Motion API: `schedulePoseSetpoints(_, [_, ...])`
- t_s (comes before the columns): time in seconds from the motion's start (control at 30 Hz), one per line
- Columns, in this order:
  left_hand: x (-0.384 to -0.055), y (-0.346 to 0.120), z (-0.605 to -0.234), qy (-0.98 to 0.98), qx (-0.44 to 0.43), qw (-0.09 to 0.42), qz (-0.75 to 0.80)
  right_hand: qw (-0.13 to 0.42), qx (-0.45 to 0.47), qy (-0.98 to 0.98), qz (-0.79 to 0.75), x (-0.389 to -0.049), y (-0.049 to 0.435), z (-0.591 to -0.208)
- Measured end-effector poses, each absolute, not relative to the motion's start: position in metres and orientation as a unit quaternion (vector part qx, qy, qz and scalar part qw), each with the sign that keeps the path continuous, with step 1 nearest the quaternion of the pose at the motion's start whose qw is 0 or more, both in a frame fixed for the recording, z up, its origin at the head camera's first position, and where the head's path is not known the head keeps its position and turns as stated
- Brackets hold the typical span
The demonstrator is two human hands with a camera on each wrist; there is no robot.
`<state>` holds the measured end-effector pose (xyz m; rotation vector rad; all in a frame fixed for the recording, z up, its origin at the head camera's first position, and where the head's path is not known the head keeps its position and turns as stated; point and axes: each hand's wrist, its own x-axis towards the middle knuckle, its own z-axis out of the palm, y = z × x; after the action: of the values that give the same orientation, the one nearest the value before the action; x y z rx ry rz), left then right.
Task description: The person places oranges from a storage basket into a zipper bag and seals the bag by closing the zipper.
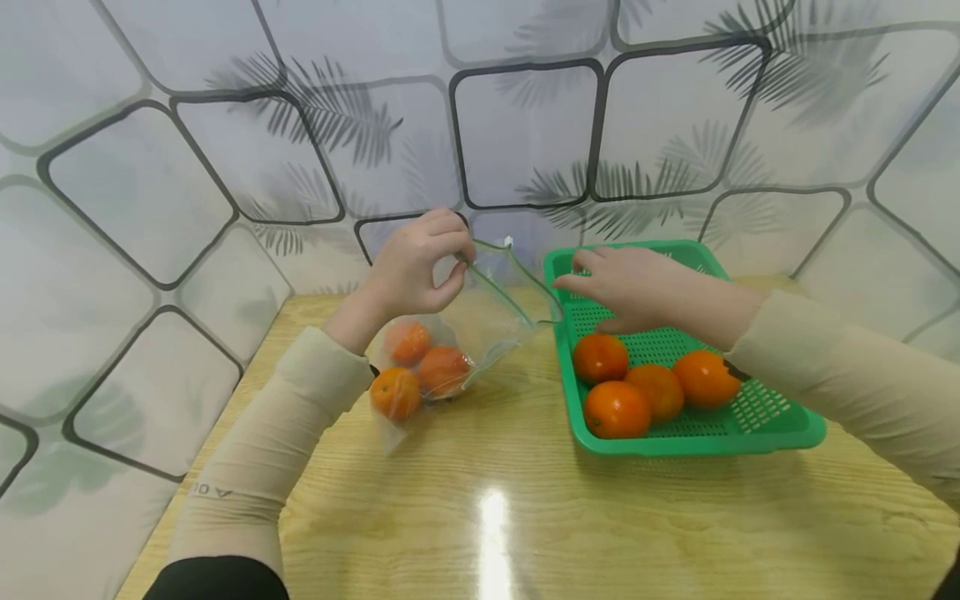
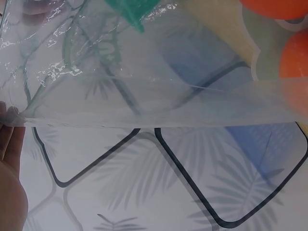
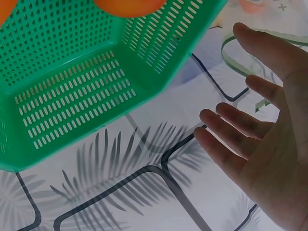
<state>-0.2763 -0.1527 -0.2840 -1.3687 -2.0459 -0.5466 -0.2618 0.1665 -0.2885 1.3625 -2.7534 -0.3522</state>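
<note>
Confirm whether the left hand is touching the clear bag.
Touching. The head view shows the left hand pinching the clear bag at its green-edged opening, between thumb and fingers.

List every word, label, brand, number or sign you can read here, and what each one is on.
"OL" and an "A"-like shape, perhaps: on the person's left sleeve; too small to read with certainty.
"+": a small mark on the clear bag, in the right wrist view.
Faint green marks on the same bag, in the left wrist view: too blurred to read.
No readable text on the oranges or green basket.
</note>
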Motion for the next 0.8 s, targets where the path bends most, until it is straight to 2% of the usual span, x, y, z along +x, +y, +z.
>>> schedulePoseSetpoints(0.8, [-0.276, -0.151, -0.284, -0.770, -0.522, 0.306, -0.203, 0.021, 0.430, -0.894, -0.120, -0.256, 0.179, -0.297])
